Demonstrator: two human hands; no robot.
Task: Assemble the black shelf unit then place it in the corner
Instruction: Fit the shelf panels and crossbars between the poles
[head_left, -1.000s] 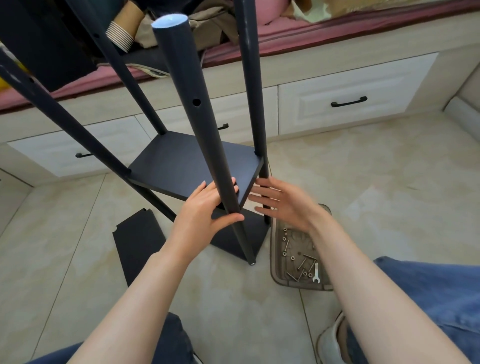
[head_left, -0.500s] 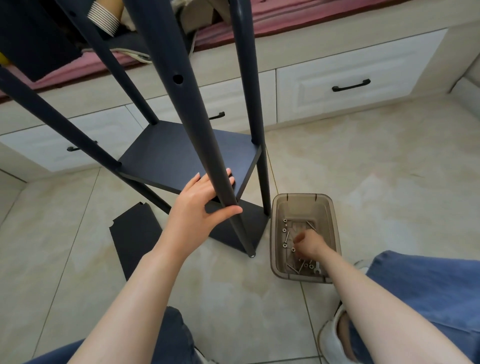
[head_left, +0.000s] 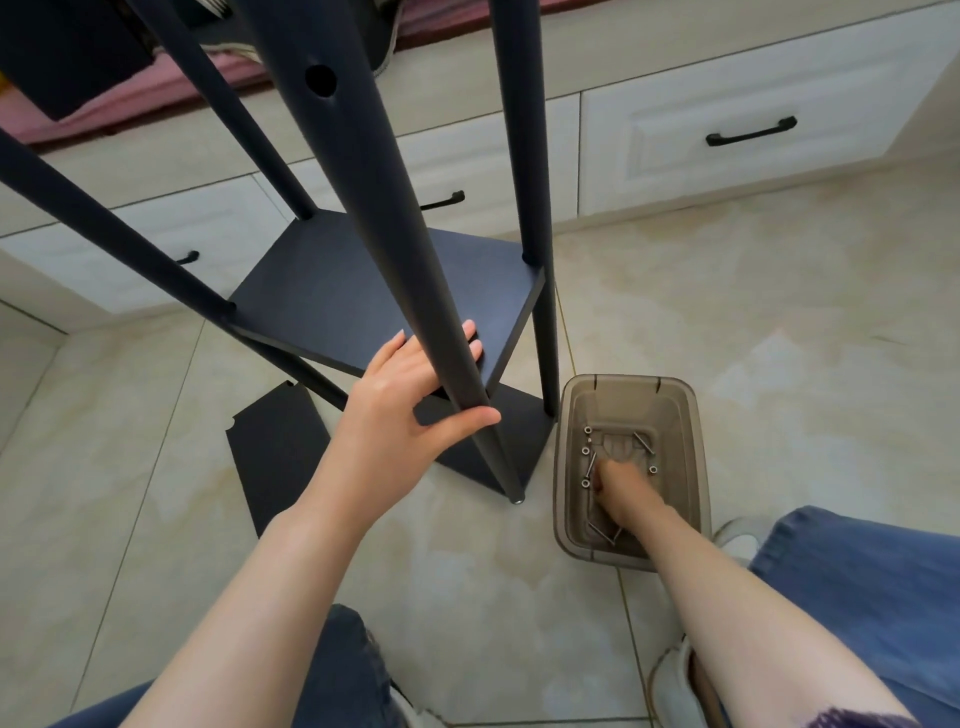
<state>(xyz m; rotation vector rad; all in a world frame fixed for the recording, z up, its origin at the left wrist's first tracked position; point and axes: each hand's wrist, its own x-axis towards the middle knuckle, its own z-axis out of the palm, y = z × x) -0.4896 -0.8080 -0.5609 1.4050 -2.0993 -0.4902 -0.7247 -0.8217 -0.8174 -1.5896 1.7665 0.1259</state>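
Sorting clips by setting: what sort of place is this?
Probably a home bedroom: a raised platform with white drawers and pink bedding on top, a tiled floor, and a half-built black shelf unit standing on it.

Poles (head_left: 395, 234): four, black.
Fitted shelf boards (head_left: 363, 301): two, one above the other.
Loose shelf board (head_left: 275, 457): one, on the floor.
Plastic bin (head_left: 691, 415): one.
Bolts and nuts (head_left: 644, 442): several; partly hidden, no sure count.
Drawer handles (head_left: 750, 130): three.
Hands: two, left hand (head_left: 400, 400) and right hand (head_left: 623, 483).
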